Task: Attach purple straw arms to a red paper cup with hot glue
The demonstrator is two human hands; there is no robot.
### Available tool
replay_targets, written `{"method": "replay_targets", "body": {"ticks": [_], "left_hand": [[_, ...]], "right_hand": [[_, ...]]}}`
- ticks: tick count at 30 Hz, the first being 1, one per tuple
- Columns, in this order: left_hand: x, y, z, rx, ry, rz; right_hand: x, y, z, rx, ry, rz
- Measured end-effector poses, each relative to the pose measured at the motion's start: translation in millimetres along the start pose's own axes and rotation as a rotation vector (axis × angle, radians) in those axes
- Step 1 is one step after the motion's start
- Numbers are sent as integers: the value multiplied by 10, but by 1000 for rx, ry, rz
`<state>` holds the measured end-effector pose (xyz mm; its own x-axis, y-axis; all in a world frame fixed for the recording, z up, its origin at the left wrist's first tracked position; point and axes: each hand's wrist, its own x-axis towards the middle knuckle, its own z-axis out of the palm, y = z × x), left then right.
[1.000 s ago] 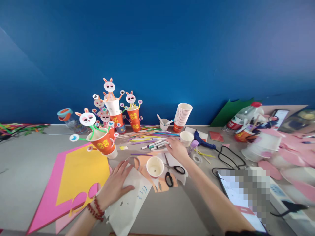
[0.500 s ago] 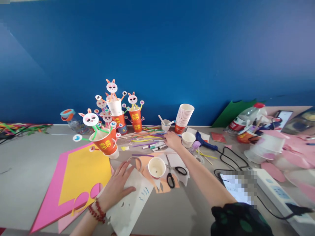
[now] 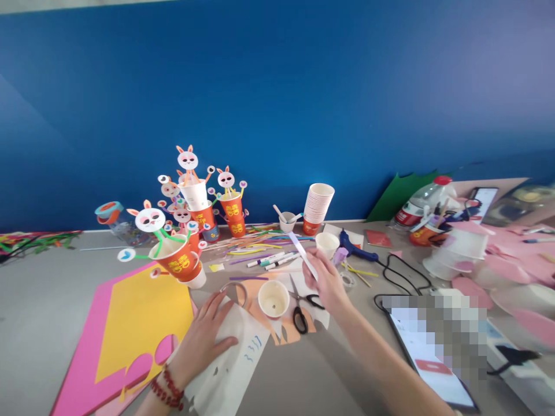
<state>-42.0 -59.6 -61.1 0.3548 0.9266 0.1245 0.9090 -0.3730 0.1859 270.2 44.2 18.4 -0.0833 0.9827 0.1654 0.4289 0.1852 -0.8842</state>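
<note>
My left hand [image 3: 206, 335] lies flat with its fingers spread on a sheet of white paper [image 3: 236, 361] that has small blue marks and cut-out holes. My right hand [image 3: 326, 280] is closed around a white marker [image 3: 303, 256] with a pale purple end, raised above the table. Below and left of it are a paper cup [image 3: 273, 299], seen from above, and scissors [image 3: 300, 303] with black handles, resting on cut orange paper [image 3: 286, 332]. Several more markers [image 3: 273, 261] lie beyond the cup.
Red paper cups with rabbit faces [image 3: 176, 257] stand at back left. Yellow card [image 3: 139, 323] lies on pink card [image 3: 82, 352]. A cup stack [image 3: 318, 208], a blue glue gun [image 3: 358, 248], a bottle [image 3: 427, 202], a cable, and a phone [image 3: 427, 352] are right.
My right hand has drawn back from the pens, toward me and right, and now holds the marker. My left hand stays on the paper. The view has shifted slightly.
</note>
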Motion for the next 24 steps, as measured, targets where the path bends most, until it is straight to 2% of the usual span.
{"method": "replay_targets", "body": {"ticks": [1,3,4,6,9,11,12,14,16,20,21,22,24], "left_hand": [[-2,-15,9,6,4,11],[-4,-50,32,17,15,28],[-5,-69,47,22,20,38],[-7,-108,82,30,35,59],[-10,-156,138,46,64,87],[-12,-180,172,61,85,90],[-13,-191,189,68,96,95],[-16,-212,222,79,119,103],[-18,-233,254,89,134,110],[-16,-258,277,87,117,117],[-13,-254,268,82,112,116],[-10,-243,253,75,107,113],[-3,-201,205,56,96,99]], "right_hand": [[-211,-36,-68,99,-20,41],[-552,-90,-262,624,-139,269],[-654,-105,-401,792,-133,345],[-679,-111,-791,980,17,362],[-318,-89,-1621,1030,431,197],[29,-82,-2157,1019,556,121],[180,-83,-2348,999,604,86],[366,-80,-2488,952,624,68],[368,-45,-2283,904,531,93],[-33,115,-1309,815,214,195],[-166,144,-1066,790,120,217],[-296,156,-852,729,-31,217],[-528,130,-531,641,-304,196]]}}
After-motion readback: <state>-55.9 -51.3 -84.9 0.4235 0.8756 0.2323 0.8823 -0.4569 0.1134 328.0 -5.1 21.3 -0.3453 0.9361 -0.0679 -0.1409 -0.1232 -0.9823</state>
